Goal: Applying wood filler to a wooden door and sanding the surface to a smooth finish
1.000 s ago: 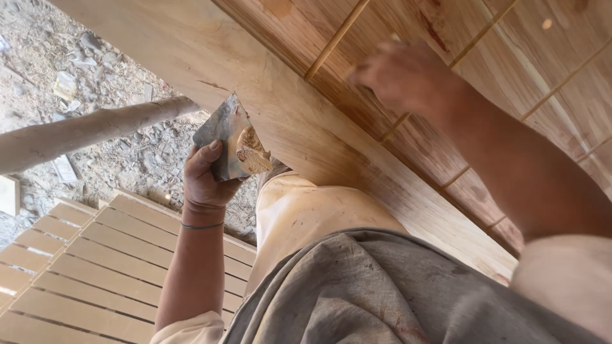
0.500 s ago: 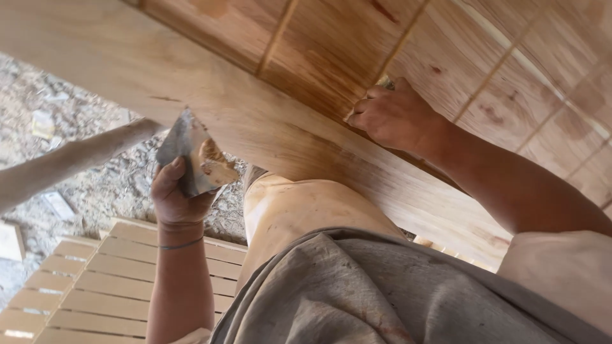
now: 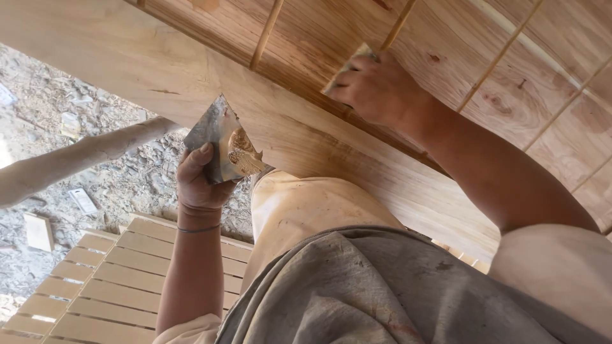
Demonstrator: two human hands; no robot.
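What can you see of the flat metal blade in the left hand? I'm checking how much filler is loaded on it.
The metal blade is a thin, flat, roughly triangular sheet, grey and smeared, held upright with one corner pointing up. The left hand grips its lower edge, thumb across the face. A tan lump of wood filler sits on its right side, near the lower corner. The blade is held just below the long wooden board; whether it touches the board cannot be told.

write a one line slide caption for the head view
Left hand holds a metal scraper loaded with wood filler, while the right hand presses a small pad against the wooden panel.
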